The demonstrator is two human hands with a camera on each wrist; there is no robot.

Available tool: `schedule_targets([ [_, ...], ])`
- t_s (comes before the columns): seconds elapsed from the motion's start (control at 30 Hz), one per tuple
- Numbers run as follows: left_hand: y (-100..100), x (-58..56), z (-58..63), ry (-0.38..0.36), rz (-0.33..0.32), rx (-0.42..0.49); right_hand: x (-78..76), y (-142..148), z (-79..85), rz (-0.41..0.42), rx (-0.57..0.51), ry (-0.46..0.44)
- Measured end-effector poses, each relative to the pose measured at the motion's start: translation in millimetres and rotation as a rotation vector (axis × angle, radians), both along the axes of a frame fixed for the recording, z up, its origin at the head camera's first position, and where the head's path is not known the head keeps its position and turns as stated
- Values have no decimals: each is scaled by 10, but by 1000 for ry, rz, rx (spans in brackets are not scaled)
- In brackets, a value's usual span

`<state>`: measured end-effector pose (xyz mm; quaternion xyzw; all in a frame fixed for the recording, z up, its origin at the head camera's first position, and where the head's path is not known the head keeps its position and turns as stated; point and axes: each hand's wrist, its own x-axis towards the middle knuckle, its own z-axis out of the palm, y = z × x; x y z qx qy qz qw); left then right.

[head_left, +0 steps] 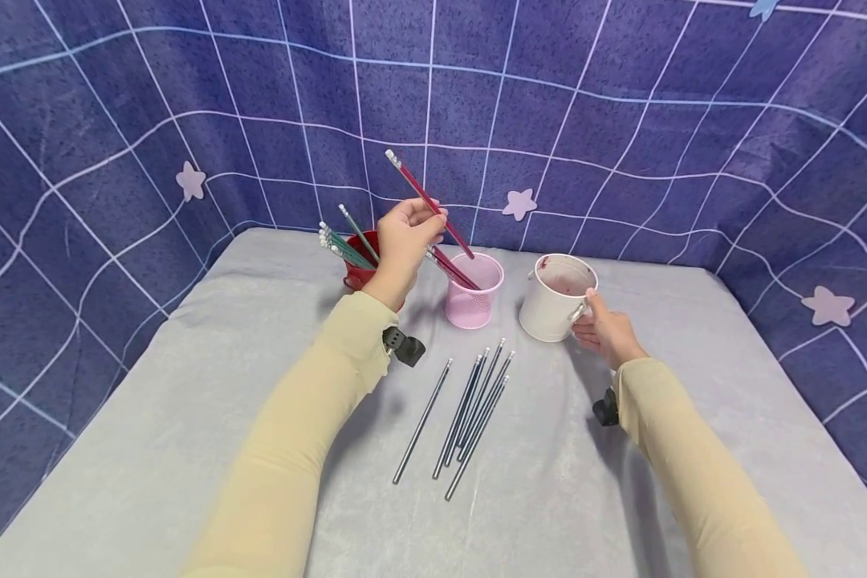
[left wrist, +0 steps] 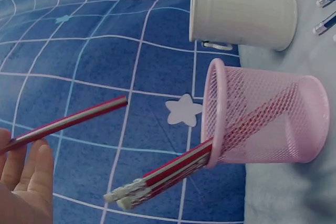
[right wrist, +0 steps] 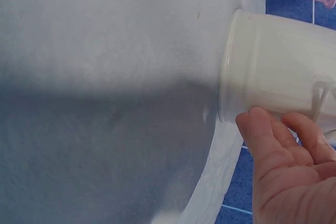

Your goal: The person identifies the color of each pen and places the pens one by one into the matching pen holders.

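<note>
My left hand (head_left: 407,241) pinches a red-and-silver striped pencil (head_left: 417,188), eraser end up. Its lower tip hangs at the mouth of a pink mesh pencil cup (head_left: 470,310). Inside that cup lean more red pencils (left wrist: 178,167), their white erasers sticking out past the rim. At the right, my right hand (head_left: 605,329) holds a white metal bucket (head_left: 544,311) by its side. The thumb is up at the rim near the small handle (head_left: 579,311), and the fingers (right wrist: 261,129) rest against the outer wall.
Several dark blue striped pencils (head_left: 470,417) lie in a loose group on the grey cloth, with a single pencil (head_left: 422,421) to their left. A red bucket (head_left: 357,277) with green pencils (head_left: 352,250) stands behind my left wrist. A blue gridded curtain (head_left: 549,104) hangs at the back.
</note>
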<state>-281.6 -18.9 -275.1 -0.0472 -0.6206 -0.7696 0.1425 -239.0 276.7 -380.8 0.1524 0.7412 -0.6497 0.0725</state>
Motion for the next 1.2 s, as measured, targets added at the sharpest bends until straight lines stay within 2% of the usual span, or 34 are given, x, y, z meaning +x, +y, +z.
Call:
schedule_targets([
  [0.37,-5,-15,-135,-56,-24,-106,-4,34,3,-8,3,-10],
  [0.5,-2,-25,-189,-114,-65,-129,11,29,7,3,35,-12],
  [0.6,2,-27,-241,-147,-105,-180,8,56,-16,20,23,-1],
  [0.77,2,-31,-351,-133,-133,-384,-6,121,-47,50,-49,19],
  [0.93,27,-48,-454,-127,-126,-598,4,59,-23,18,16,1],
  [1.13,87,-67,-485,-80,-119,-835,-3,26,9,2,-4,-6],
  [1.2,91,-71,-493,-84,-118,-887,-16,26,2,-1,-1,-9],
])
